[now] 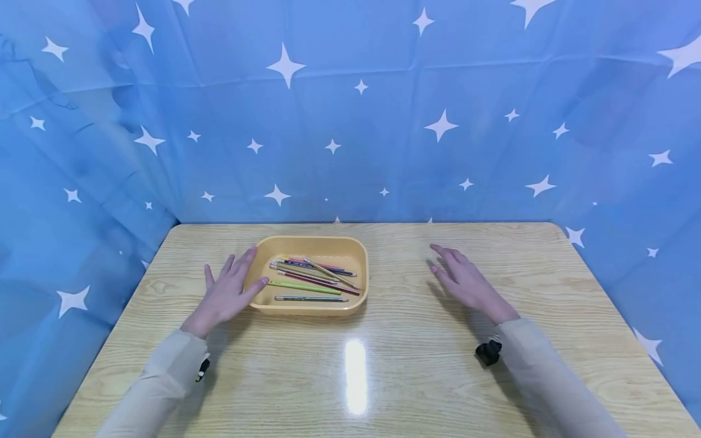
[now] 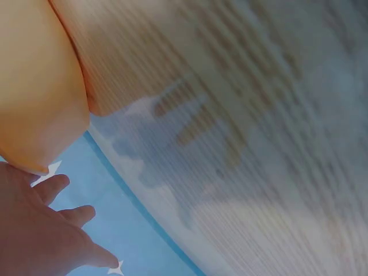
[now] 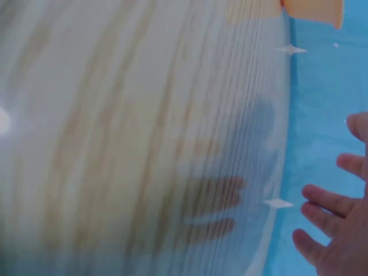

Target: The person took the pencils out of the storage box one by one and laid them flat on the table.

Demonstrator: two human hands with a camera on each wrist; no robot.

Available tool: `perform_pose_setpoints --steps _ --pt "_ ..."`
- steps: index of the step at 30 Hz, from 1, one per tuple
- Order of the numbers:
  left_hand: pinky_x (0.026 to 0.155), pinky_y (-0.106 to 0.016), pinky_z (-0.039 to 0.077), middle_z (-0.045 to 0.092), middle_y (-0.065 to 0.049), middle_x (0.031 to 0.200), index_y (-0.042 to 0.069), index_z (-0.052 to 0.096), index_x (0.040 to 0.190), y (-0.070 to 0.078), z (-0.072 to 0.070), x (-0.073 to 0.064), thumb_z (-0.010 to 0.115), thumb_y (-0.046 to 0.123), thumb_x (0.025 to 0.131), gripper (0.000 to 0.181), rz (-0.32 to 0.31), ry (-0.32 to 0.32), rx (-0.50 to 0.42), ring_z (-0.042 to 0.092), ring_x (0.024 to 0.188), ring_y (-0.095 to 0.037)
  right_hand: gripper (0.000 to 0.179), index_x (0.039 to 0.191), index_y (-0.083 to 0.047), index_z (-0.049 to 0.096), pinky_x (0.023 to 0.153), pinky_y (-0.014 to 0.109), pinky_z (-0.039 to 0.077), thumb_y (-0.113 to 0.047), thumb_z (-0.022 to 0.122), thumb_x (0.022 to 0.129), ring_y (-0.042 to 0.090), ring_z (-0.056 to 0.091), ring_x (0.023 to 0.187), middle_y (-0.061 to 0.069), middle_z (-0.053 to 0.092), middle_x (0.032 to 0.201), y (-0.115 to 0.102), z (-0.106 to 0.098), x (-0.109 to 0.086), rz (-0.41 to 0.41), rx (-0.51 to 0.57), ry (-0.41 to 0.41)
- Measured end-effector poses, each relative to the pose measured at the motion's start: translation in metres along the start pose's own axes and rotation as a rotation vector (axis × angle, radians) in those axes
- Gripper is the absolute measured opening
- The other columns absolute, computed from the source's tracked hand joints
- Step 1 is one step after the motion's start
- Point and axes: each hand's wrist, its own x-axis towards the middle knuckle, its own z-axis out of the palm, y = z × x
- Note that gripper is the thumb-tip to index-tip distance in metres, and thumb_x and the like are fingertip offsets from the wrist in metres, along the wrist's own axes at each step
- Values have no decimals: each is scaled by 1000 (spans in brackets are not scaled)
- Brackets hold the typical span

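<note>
A yellow-orange plastic tray (image 1: 309,311) stands at the back of the table, left of centre. Several pencils lie loose in it, among them a bright green pencil (image 1: 306,288), a dark red pencil (image 1: 328,285) and a dark grey pencil (image 1: 311,298). At the tray's left end is my left hand (image 1: 223,299), fingers spread, the thumb reaching over the rim; whether it touches cannot be told. The left wrist view has the tray wall (image 2: 40,86) close to that hand. My right hand (image 1: 470,288), well right of the tray, hovers with fingers extended and holds nothing.
The light wood table (image 1: 416,365) carries a bright light reflection (image 1: 356,377) near its middle. A blue curtain (image 1: 372,164) with white stars hangs behind the back edge and along both sides. Each wrist wears a small dark device (image 1: 488,351).
</note>
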Motion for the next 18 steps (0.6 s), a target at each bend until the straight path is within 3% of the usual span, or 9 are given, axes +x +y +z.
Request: perform_pose_setpoints --steps 5,11,18 --pt "99 -73 -13 16 -16 159 10 4 156 2 0 -1 43 59 96 87 -12 -40 -26 10 140 -48 57 152 -6 27 98 63 33 -33 40 104 46 42 123 28 39 142 -3 3 2 -9 -3 -11" --pt "98 -73 -14 15 -23 156 9 -1 156 2 -3 1 55 65 87 105 -39 -93 -79 7 141 -48 56 152 -6 28 99 63 33 -33 41 104 47 41 124 28 38 143 -7 6 6 -26 -13 -12" --pt "98 -75 -10 15 -26 155 10 -8 155 -2 -3 0 65 59 83 114 -33 -133 -167 9 141 -47 56 152 -10 28 97 61 36 -32 43 103 43 46 120 25 42 140 -19 11 13 -66 0 -10"
